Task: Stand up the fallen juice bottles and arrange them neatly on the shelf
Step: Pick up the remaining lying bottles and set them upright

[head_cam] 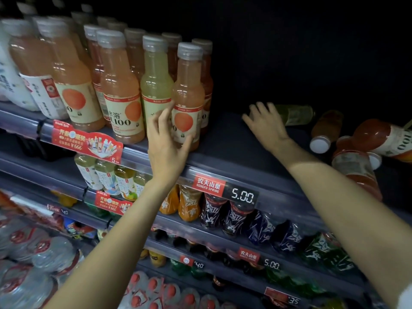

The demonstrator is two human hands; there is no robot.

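Several fallen juice bottles (356,139) lie on their sides at the right end of the top shelf (223,152), piled loosely, caps pointing different ways; orange-pink liquid, white caps, one greenish bottle (294,113) further back. Standing bottles (188,94) form rows on the left, labels forward. Right hand (266,126) spread wide, empty, reaching toward the greenish one, likely the next pick. Left hand (166,139) open, fingers loosely curled beside the end standing bottle, probably steadying it, contact unclear.

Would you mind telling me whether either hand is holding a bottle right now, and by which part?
Nothing is held. The left hand is open beside the upright orange juice bottle; the right hand reaches open toward the fallen yellow-green bottle.
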